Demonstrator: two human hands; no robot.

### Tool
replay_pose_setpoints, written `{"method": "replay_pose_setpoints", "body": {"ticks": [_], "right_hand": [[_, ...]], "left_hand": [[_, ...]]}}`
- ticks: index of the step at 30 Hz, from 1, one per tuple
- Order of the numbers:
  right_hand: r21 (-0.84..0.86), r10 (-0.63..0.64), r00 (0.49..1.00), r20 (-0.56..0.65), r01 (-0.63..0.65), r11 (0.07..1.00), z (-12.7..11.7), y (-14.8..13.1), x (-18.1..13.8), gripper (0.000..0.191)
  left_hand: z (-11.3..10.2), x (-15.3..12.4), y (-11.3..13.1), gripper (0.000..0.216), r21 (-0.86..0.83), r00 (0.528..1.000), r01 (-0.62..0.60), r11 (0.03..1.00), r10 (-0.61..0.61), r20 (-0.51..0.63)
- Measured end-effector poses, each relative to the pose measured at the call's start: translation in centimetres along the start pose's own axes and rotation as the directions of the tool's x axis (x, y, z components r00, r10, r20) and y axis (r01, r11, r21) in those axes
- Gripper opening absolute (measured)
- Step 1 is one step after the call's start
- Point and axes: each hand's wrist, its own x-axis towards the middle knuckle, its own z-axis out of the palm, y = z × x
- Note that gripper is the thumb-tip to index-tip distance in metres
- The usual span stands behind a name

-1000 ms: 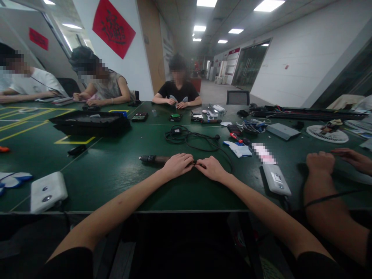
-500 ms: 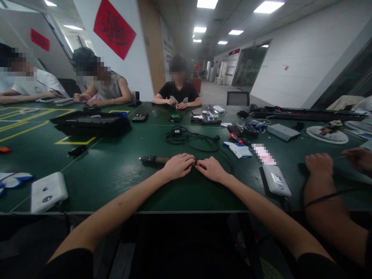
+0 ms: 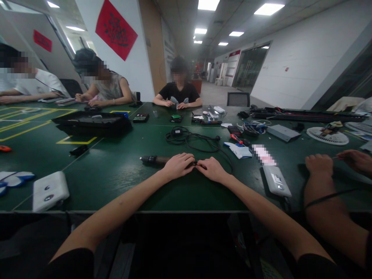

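An electric screwdriver (image 3: 154, 159) lies on the green tabletop, its bit end pointing left. My left hand (image 3: 179, 164) is closed around its rear body. Close beside it, my right hand (image 3: 213, 169) pinches a small dark piece at the tool's tail end, which looks like the connector of the black cord (image 3: 197, 146). Fingers cover most of that joint, so I cannot tell whether the two parts are fitted together. The cord lies in loose loops beyond my hands, and one stretch runs down behind my right hand.
A white power box (image 3: 50, 192) stands at left, another white unit (image 3: 276, 180) at right. Gloves (image 3: 238, 149), a red screwdriver (image 3: 236, 138) and a black tray (image 3: 92, 123) lie farther off. A co-worker's arm (image 3: 322, 186) rests close on the right; others sit opposite.
The camera view has shifted very slightly. Both hands and the electric screwdriver stay in practically the same place, with the same grip.
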Motion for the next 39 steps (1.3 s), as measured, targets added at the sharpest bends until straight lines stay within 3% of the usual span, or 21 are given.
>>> {"method": "replay_pose_setpoints", "body": {"ticks": [4,39], "right_hand": [[-0.016,0.005,1.000,0.001,-0.005,1.000,0.07,0.00,0.00,0.024],[-0.008,0.011,1.000,-0.001,-0.011,1.000,0.08,0.02,-0.03,0.025]], "left_hand": [[0.07,0.04,-0.08,0.023,0.006,0.999,-0.041,0.999,0.041,0.017],[0.16,0.00,-0.08,0.025,0.014,1.000,-0.029,0.999,0.029,0.007]]}}
